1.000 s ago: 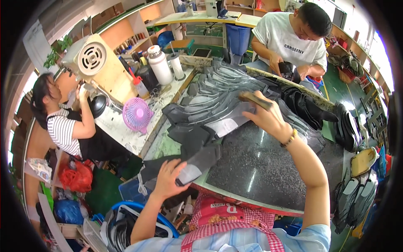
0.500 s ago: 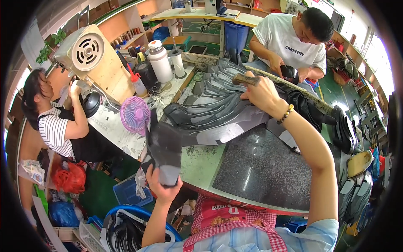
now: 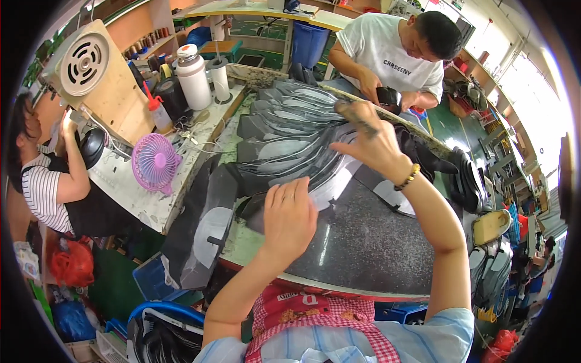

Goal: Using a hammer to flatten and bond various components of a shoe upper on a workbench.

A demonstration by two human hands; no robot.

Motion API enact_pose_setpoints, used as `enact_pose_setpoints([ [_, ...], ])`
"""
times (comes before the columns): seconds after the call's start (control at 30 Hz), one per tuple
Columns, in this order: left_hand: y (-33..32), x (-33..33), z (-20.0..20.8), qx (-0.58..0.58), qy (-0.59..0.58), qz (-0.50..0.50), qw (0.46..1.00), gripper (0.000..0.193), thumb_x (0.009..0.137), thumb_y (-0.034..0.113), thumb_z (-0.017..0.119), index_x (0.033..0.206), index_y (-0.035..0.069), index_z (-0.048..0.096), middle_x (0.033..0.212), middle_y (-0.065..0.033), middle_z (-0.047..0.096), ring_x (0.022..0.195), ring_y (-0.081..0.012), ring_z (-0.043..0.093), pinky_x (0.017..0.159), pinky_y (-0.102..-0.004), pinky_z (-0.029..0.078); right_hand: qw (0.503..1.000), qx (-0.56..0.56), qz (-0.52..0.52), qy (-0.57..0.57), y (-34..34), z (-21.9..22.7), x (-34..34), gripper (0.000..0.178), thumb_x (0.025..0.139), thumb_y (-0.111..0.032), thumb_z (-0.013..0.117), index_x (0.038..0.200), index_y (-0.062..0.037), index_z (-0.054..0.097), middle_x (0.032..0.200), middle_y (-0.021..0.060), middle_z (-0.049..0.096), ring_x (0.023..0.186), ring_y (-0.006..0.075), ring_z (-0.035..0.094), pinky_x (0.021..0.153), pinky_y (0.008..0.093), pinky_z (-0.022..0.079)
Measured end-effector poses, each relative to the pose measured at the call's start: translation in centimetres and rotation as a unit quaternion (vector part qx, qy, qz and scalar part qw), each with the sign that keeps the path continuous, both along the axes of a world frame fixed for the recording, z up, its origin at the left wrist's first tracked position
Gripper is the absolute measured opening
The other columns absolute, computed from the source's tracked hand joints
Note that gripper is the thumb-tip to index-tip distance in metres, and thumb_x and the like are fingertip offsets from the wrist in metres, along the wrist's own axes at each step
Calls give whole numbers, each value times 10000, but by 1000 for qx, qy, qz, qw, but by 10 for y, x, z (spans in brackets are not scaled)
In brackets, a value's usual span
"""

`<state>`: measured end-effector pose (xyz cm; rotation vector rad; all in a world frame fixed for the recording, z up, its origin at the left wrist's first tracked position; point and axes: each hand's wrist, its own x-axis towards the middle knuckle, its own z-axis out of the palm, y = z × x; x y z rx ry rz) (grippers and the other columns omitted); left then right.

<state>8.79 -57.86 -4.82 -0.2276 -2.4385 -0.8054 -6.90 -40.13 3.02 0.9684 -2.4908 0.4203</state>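
Brown tool point(image 3: 350, 114) gripped in right hand point(image 3: 378, 145) over grey pieces point(image 3: 269, 151), left hand point(image 3: 290, 218) by their near edge, can't tell if it's gripping.

Beyond the left fingers point(image 3: 301, 189), grey-and-black pieces point(image 3: 281, 149); left of the fingers, a purple fan point(image 3: 156, 162); below them, a red-and-white checked apron point(image 3: 330, 327), pale-blue striped shirt point(image 3: 449, 334).

Dark capital letters point(image 3: 398, 68) run in one line across the chest of a white T-shirt point(image 3: 375, 48) at upper right. The red panel point(image 3: 281, 310) of a gingham apron point(image 3: 327, 327) carries pale lettering point(image 3: 310, 299), upside down: a large letter beside smaller characters.
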Motion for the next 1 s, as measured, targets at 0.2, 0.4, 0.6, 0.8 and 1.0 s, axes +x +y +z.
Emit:
enact_pose_setpoints([
  [0.2, 28, -26, -15, -72, -33, 85, 993, 416, 750, 355, 770, 919, 44, 553, 815, -117, 593, 783, -311, 621, 705, -420, 482, 982, 170, 1, -87, -36, -11, 19, 833, 542, -401, 901, 1105, 5, 441, 1058, 156, 526, 839, 358, 650, 659, 425, 544],
  [0.4, 120, 35, 11, 5, 3, -250, 968, 204, 820, 252, 699, 779, 91, 579, 752, -94, 580, 683, -300, 628, 599, -418, 484, 981, 182, 40, -55, -41, -23, 5, 766, 568, -396, 891, 1012, 41, 445, 1015, 190, 535, 782, 369, 666, 614, 414, 547],
  [0.6, 81, 45, -13, 125, -404, -371, 827, 358, 719, 363, 808, 910, 69, 737, 852, -117, 724, 758, -253, 714, 679, -356, 545, 991, 3, 81, -108, 19, 5, 42, 443, 856, -307, 718, 1220, -86, 598, 902, 112, 553, 719, 278, 603, 631, 363, 507],
  [0.8, 19, 38, -34, 64, -399, -292, 867, 328, 737, 298, 816, 937, 58, 717, 863, -95, 707, 780, -233, 682, 721, -329, 527, 896, -41, 115, -426, 126, -14, 189, 257, 930, -214, 621, 1156, -96, 656, 877, 112, 594, 708, 284, 643, 624, 391, 517],
  [1.0, 65, 45, -40, -12, -304, -289, 907, 238, 762, 220, 767, 892, 40, 680, 868, -99, 647, 848, -306, 630, 747, -416, 502, 914, 4, -19, -406, 131, -62, 258, 313, 919, -224, 639, 1210, -123, 587, 773, 121, 579, 590, 327, 628, 496, 402, 500],
])
